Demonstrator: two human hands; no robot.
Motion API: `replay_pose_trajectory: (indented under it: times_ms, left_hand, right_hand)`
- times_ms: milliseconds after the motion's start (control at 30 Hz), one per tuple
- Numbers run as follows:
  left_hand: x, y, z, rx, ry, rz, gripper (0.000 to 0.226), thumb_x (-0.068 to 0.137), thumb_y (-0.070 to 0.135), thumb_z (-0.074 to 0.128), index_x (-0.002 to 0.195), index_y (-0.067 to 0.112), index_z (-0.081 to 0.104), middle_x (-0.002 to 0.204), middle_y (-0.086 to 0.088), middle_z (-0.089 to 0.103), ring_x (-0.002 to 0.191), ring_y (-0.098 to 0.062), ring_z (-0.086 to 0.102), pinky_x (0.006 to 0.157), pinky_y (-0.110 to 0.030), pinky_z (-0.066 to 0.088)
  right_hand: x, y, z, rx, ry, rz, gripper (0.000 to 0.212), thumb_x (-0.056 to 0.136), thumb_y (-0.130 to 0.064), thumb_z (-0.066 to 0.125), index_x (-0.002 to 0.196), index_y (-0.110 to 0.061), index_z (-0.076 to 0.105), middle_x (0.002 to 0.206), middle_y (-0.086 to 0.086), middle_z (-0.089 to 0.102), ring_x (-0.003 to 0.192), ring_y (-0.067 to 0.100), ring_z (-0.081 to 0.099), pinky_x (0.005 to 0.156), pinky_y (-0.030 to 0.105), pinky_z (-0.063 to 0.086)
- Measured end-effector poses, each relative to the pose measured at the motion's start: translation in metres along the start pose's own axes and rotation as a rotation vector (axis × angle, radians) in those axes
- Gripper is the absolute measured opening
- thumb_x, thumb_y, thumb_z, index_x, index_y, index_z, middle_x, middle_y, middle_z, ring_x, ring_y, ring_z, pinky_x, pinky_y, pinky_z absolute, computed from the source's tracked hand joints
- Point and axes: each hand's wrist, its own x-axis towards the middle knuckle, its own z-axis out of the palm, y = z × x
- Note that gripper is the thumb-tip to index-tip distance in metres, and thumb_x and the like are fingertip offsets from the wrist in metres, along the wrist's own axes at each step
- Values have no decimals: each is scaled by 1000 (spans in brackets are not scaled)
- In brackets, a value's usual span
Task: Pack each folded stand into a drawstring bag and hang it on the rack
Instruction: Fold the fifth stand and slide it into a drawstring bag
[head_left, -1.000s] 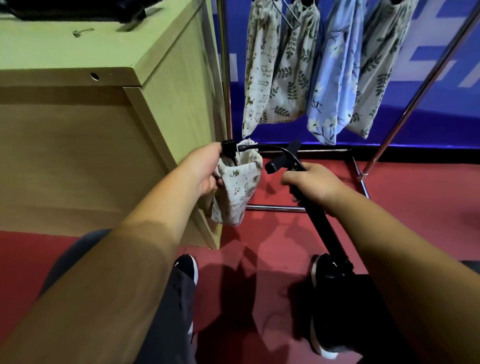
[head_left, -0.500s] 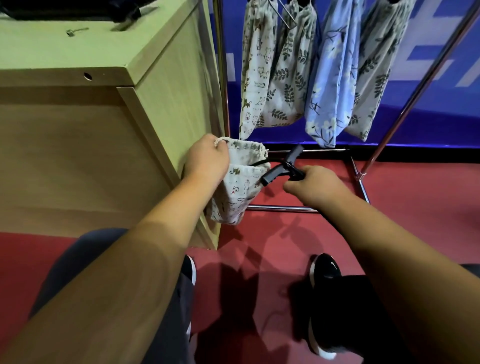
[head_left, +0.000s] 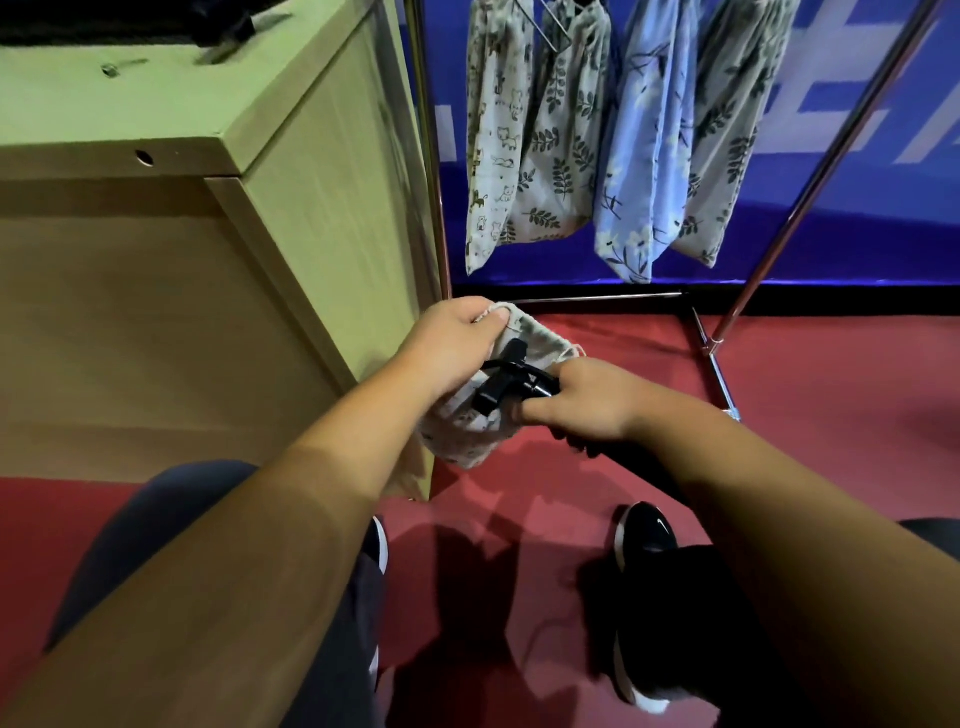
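A small cream drawstring bag (head_left: 470, 436) with an animal print hangs in front of me, its mouth held wide. My left hand (head_left: 452, 345) pinches the bag's rim at the far left side. A black folded stand (head_left: 506, 382) pokes its head end into the bag's mouth. My right hand (head_left: 584, 397) grips the stand's shaft just behind that head, and the rest of the shaft is hidden under my forearm. Several filled printed bags (head_left: 550, 156) hang on the metal rack (head_left: 826, 166) behind.
A light wooden cabinet (head_left: 218, 249) stands close on my left, its corner next to the bag. The rack's base bars (head_left: 719, 374) lie on the red floor to the right. My black shoes (head_left: 644, 540) are below, and a blue wall panel (head_left: 883, 223) stands behind the rack.
My right hand has moved the stand's head left and down into the bag's mouth. My left hand lifted and spread the rim, and both hands came closer together.
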Motion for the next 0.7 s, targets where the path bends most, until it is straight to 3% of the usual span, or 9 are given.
replay_pose_trajectory:
  times_ms: [167,333,400,467,567,633,700]
  left_hand:
    - [-9,5,-4,3,-66,168,17,106,33,61,107,33,78,94,13,78,94,-9,73,96,-39,58]
    - [-18,17,-10,-136,-156,298,17,106,20,63,111,21,79,102,5,80,99,-9,74,95,-32,57]
    - [-22,21,-9,-2,-189,394,15,103,18,67,110,20,80,103,6,77,100,-8,71,92,-26,54]
    - [-22,17,-5,223,-155,459,14,101,20,70,110,20,81,104,4,73,101,-12,68,92,-30,51]
    - [-13,6,-6,483,-21,375,23,100,20,68,121,23,76,116,-1,67,110,-22,64,95,-33,47]
    - [-9,0,-10,512,24,323,28,100,19,68,127,26,71,117,1,61,108,-23,63,94,-38,50]
    - [-6,-4,-12,485,42,294,31,100,15,68,129,26,70,112,3,55,105,-23,62,93,-38,51]
  right_hand:
    - [8,8,1,237,-60,107,25,88,-35,77,92,-10,73,72,10,64,56,26,61,57,37,52]
    - [17,14,2,354,-4,228,43,94,-42,77,105,-2,66,75,17,70,52,23,66,50,30,54]
    - [20,15,4,400,22,245,43,97,-42,75,109,-3,65,78,19,69,53,23,67,51,29,54]
    - [22,13,5,504,16,245,35,99,-36,72,119,-8,64,79,16,65,54,22,65,51,30,54]
    - [24,3,5,645,-82,271,25,100,-23,71,120,-9,65,72,7,62,57,19,62,51,29,58]
    - [22,-7,3,792,-134,260,9,103,-11,60,111,-6,62,72,7,64,62,19,63,59,29,63]
    - [21,-13,2,966,-162,231,10,106,-4,53,109,-3,63,78,11,67,68,20,68,72,32,67]
